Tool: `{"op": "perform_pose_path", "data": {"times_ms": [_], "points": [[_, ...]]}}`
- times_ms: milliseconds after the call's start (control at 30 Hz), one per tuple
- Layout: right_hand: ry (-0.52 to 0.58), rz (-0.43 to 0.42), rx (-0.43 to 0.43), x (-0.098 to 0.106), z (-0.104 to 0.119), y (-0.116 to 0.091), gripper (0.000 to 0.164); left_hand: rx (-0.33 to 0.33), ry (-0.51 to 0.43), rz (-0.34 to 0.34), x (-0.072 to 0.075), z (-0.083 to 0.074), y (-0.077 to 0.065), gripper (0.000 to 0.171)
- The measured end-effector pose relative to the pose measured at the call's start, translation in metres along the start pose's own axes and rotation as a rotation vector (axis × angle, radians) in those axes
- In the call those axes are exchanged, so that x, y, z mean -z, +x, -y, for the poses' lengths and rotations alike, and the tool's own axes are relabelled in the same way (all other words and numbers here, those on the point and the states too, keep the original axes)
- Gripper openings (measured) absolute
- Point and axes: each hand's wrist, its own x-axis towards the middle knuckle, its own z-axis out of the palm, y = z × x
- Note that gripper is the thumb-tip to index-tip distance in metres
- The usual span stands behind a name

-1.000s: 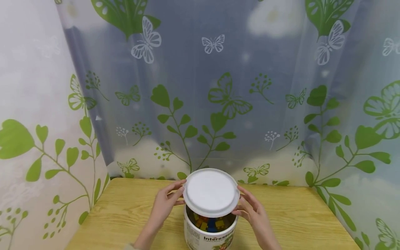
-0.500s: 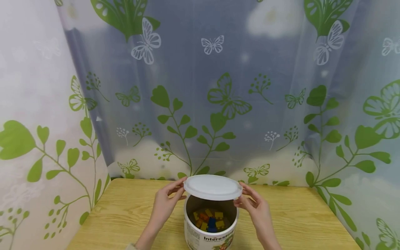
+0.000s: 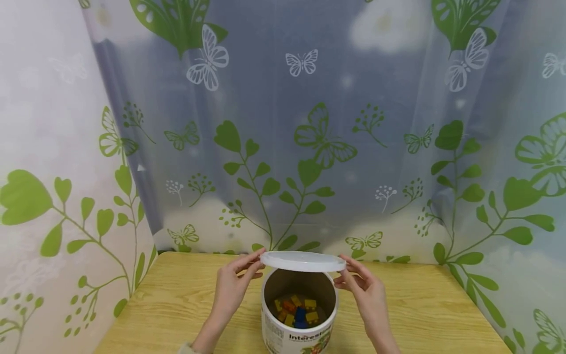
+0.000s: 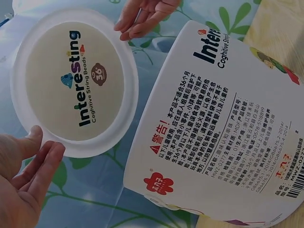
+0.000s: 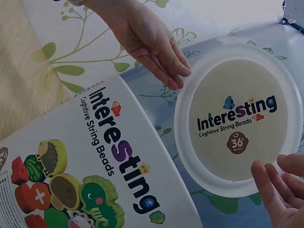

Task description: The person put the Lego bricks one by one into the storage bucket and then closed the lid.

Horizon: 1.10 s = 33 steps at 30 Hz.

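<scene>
A round white lid [image 3: 302, 261] is held tilted above the back rim of a white bucket [image 3: 297, 339]. My left hand [image 3: 234, 285] pinches the lid's left edge between thumb and fingers; my right hand [image 3: 364, 295] pinches its right edge. In the head view the lid appears nearly edge-on. Its face printed "Interesting" [image 5: 237, 114] shows in both wrist views. The bucket stands uncovered, with yellow, orange and blue blocks [image 3: 300, 314] at its bottom. Chinese text and a barcode cover the bucket's side [image 4: 204, 128] in the left wrist view.
A wood-grain table [image 3: 420, 305] extends to both sides of the bucket. Behind it hangs a curtain [image 3: 265, 147] with green leaves and butterflies, and similar patterned sheets line the left [image 3: 57, 123] and right sides.
The lid has tipped from showing its broad white top to nearly edge-on, uncovering more of the bucket's inside and the blocks. Both hands keep their hold, and the bucket has stayed in place.
</scene>
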Motion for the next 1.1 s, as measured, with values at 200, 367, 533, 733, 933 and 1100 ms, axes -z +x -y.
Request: {"op": "perform_pose_path", "data": {"times_ms": [200,367,533,733,933,1100], "points": [[-0.061,-0.047,-0.007,0.0,0.003,0.004,0.035,-0.001,0.065,-0.03,0.002,-0.003,0.002,0.024],[-0.132,-0.075,0.033,0.003,0.004,0.008,0.031,0.031,0.142,-0.043,0.004,-0.008,0.002,0.022],[-0.202,-0.085,0.049,0.004,0.003,0.01,0.029,0.06,0.088,-0.019,0.004,-0.01,0.003,0.024],[-0.2,-0.052,0.046,0.005,0.002,0.012,0.029,0.067,0.026,-0.007,0.001,-0.008,0.004,0.026],[-0.164,-0.001,0.053,0.004,0.001,0.012,0.034,0.091,0.01,-0.001,-0.001,-0.003,0.006,0.028],[-0.175,0.027,-0.006,0.004,-0.001,0.011,0.037,0.128,0.047,0.013,0.0,0.0,0.007,0.03]]}}
